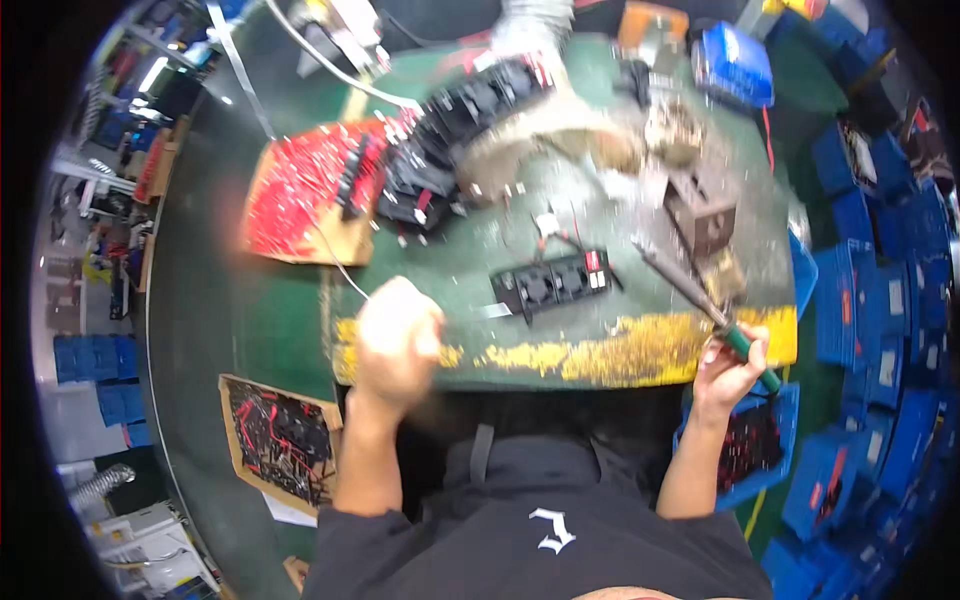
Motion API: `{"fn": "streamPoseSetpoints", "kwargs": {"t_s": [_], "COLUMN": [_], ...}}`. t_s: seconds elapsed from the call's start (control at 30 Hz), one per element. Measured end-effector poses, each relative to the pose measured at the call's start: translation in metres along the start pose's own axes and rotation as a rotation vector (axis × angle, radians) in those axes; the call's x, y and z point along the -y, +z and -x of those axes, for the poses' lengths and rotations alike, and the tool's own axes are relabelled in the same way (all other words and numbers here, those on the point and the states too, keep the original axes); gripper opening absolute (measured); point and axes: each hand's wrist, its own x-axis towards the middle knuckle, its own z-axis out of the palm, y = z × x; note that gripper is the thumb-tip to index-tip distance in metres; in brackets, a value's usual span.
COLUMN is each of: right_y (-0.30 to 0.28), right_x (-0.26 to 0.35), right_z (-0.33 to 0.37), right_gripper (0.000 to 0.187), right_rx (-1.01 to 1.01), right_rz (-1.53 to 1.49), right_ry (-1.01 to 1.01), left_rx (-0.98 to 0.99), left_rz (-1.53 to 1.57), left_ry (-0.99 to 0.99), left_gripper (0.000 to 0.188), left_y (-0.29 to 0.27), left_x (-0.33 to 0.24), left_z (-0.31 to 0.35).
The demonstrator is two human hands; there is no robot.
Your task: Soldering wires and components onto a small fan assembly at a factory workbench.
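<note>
My right hand (728,370) grips a soldering iron (738,342) by its green handle. Its dark barrel slants up and left over the bench, with the tip apart from any part. Blurred by motion, my left hand (398,335) is closed at the front of the bench. A thin pale wire (343,268) runs up and left from it; its end in the fist is hidden. Between my hands lies a black twin-fan unit (552,283) with a red-and-white label. Short leads and a small white piece (547,224) sit at its far edge, and neither hand touches the unit.
Black fan units (470,105) crowd the far left beside a box of red wires (300,190). A metal block-shaped holder (703,210) stands right. A ribbed duct (530,30) hangs behind. A cardboard box (232,425) and blue crate (788,440) flank me below the bench's yellow edge (600,350).
</note>
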Motion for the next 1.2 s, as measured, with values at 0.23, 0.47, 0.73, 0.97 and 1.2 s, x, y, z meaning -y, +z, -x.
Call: {"fn": "streamPoseSetpoints", "kwargs": {"t_s": [0.23, 0.47, 0.73, 0.97, 1.2], "right_y": [-0.001, 0.006, 0.007, 0.007, 0.005], "right_x": [-0.012, -0.013, -0.013, -0.015, -0.011], "right_z": [-0.004, -0.014, -0.014, -0.012, -0.010], "right_gripper": [0.029, 0.026, 0.027, 0.028, 0.027], "right_rx": [-0.031, 0.064, 0.111, 0.147, 0.135], "right_rz": [-0.173, -0.210, -0.148, -0.122, -0.139], "right_ry": [0.101, 0.097, 0.082, 0.103, 0.108], "left_rx": [0.073, 0.169, 0.104, 0.134, 0.218], "left_rz": [0.153, 0.252, 0.348, 0.333, 0.274], "left_ry": [0.006, -0.210, -0.350, -0.466, -0.590], "left_gripper": [0.007, 0.011, 0.022, 0.017, 0.022], "left_y": [-0.020, -0.019, -0.031, -0.019, -0.013], "left_x": [-0.036, -0.054, -0.081, -0.117, -0.111], "left_z": [0.048, 0.109, 0.155, 0.208, 0.273]}}
